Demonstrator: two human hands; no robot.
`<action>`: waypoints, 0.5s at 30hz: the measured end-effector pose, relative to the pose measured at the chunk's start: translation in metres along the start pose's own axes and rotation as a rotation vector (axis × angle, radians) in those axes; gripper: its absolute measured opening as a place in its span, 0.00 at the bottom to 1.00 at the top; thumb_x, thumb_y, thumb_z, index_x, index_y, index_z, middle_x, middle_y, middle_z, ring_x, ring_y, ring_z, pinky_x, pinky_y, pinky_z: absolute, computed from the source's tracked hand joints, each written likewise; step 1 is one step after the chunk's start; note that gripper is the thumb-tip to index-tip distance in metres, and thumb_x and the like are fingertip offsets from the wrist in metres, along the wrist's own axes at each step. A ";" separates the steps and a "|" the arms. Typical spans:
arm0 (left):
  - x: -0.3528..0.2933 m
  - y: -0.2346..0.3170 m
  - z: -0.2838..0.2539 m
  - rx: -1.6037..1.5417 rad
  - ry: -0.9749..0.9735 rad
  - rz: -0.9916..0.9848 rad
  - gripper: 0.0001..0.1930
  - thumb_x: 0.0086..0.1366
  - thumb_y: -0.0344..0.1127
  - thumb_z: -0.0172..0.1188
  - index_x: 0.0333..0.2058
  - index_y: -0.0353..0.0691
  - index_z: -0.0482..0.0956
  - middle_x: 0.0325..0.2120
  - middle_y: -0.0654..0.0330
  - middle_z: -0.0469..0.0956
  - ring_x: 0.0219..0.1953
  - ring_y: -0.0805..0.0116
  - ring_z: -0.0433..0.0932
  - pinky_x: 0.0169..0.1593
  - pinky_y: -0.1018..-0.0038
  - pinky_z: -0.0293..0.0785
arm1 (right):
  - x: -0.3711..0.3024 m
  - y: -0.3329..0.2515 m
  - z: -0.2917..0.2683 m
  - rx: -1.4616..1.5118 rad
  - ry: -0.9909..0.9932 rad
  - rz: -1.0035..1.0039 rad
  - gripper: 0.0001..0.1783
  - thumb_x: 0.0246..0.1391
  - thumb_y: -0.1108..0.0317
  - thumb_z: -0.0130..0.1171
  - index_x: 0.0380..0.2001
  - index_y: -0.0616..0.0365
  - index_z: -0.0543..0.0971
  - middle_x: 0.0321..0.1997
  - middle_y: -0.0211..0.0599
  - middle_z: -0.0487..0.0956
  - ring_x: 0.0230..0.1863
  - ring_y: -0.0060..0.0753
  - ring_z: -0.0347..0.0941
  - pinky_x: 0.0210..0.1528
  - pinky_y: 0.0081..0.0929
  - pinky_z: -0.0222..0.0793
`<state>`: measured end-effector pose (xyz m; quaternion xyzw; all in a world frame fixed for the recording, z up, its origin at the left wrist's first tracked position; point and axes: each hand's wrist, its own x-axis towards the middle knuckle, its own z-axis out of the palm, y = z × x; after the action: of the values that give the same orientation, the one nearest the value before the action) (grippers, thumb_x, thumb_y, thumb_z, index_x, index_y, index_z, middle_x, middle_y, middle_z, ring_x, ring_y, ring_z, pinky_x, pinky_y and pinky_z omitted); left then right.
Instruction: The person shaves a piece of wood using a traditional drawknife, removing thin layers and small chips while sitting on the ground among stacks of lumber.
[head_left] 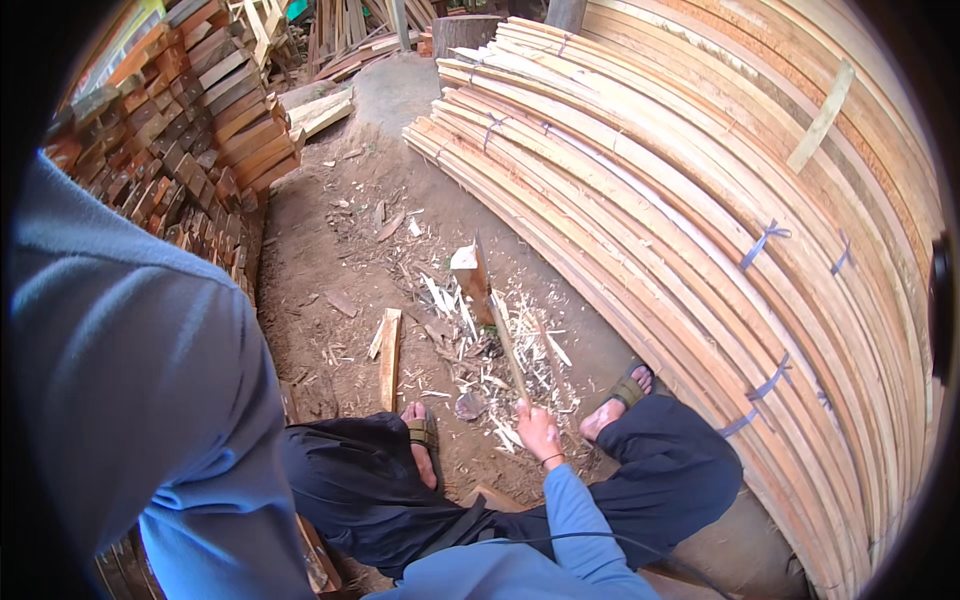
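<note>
My right hand (540, 432) is closed around the lower end of a long, thin wooden handle. It belongs to what looks like a hatchet (508, 345), whose narrow dark blade is seen nearly edge-on at the far end. That blade overlaps or lies right beside a short wooden post (471, 278) with a pale cut top; whether they touch is unclear. Pale wood chips (530, 335) are scattered around the post's foot. On the left, my blue-sleeved left arm (140, 330) fills much of the view, but its hand is not visible.
Strapped bundles of long wooden strips (620, 210) line the right side. Stacked short timber (200, 120) rises at the far left. A loose wood piece (390, 358) lies on the dirt floor near my left sandalled foot (421, 440). My right foot (615, 402) is beside the bundles.
</note>
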<state>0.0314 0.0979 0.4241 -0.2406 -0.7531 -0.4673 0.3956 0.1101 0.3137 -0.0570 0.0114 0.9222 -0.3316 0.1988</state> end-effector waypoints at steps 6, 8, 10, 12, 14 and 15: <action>0.002 0.009 -0.010 -0.078 0.064 -0.005 0.18 0.69 0.41 0.54 0.49 0.32 0.76 0.47 0.53 0.80 0.45 0.68 0.79 0.52 0.70 0.73 | 0.008 0.007 0.008 0.089 0.000 -0.020 0.37 0.67 0.42 0.41 0.28 0.69 0.82 0.29 0.65 0.79 0.37 0.67 0.78 0.43 0.54 0.71; 0.001 0.010 -0.012 -0.108 0.090 -0.020 0.19 0.69 0.41 0.53 0.49 0.31 0.75 0.47 0.53 0.80 0.45 0.68 0.79 0.53 0.70 0.73 | 0.011 0.010 0.010 0.047 -0.014 0.000 0.37 0.67 0.41 0.41 0.27 0.68 0.82 0.28 0.64 0.79 0.36 0.66 0.78 0.42 0.53 0.71; 0.004 0.012 -0.018 -0.133 0.103 -0.020 0.19 0.69 0.41 0.53 0.50 0.31 0.75 0.48 0.52 0.80 0.46 0.68 0.79 0.53 0.69 0.73 | 0.006 0.002 0.018 -0.003 0.008 0.015 0.37 0.67 0.42 0.41 0.27 0.68 0.81 0.27 0.63 0.79 0.35 0.64 0.79 0.40 0.52 0.71; 0.004 0.014 -0.020 -0.150 0.131 -0.021 0.19 0.69 0.40 0.53 0.51 0.30 0.74 0.48 0.52 0.80 0.46 0.67 0.79 0.54 0.69 0.73 | 0.000 0.002 0.012 0.062 -0.031 0.031 0.37 0.67 0.41 0.42 0.27 0.67 0.82 0.27 0.63 0.79 0.36 0.62 0.80 0.40 0.52 0.71; 0.008 0.020 -0.020 -0.171 0.156 -0.005 0.20 0.69 0.40 0.52 0.52 0.30 0.73 0.49 0.52 0.79 0.47 0.67 0.79 0.54 0.69 0.73 | 0.003 0.001 0.004 0.122 -0.095 0.055 0.37 0.67 0.41 0.41 0.28 0.67 0.82 0.27 0.63 0.79 0.36 0.62 0.80 0.41 0.52 0.71; 0.007 0.026 -0.015 -0.227 0.178 0.005 0.20 0.70 0.40 0.52 0.52 0.29 0.73 0.49 0.52 0.79 0.47 0.67 0.79 0.54 0.69 0.72 | 0.002 0.012 0.006 0.072 -0.015 0.020 0.37 0.67 0.41 0.41 0.29 0.67 0.82 0.29 0.63 0.80 0.37 0.63 0.80 0.41 0.52 0.71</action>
<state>0.0519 0.0957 0.4471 -0.2436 -0.6568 -0.5679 0.4322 0.1122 0.3189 -0.0692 0.0252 0.9080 -0.3626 0.2086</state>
